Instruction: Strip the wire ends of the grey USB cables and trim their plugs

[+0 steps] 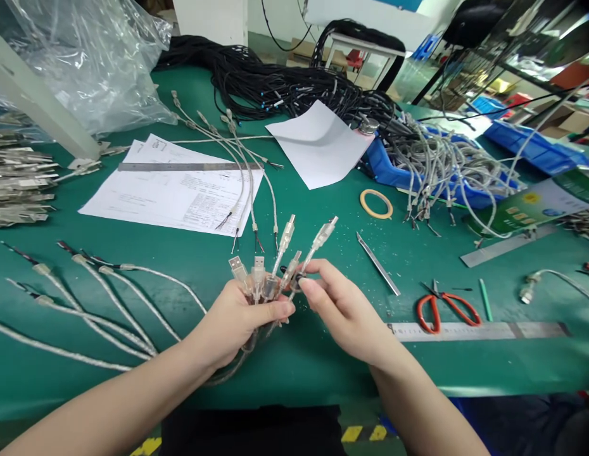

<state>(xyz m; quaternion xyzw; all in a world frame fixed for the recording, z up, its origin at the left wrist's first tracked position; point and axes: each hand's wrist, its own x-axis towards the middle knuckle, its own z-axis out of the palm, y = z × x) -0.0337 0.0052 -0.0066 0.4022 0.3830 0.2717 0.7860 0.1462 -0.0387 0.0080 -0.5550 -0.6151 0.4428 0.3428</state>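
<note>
A bunch of clear-sheathed USB cables is gripped in my left hand, their plugs pointing up and away from me. With thumb and index finger together, my right hand pinches one of these cables at a small dark part just below its plug. Both hands nearly touch at the middle of the bench. From under my left forearm the cables' other ends fan out to the left, with stripped, coloured wire tips. More cables of this kind lie beyond my hands.
Printed sheets lie under a steel ruler. To the right are a tape roll, a knife-like blade, orange-handled cutters and another ruler. A blue bin of cables and black cables fill the back.
</note>
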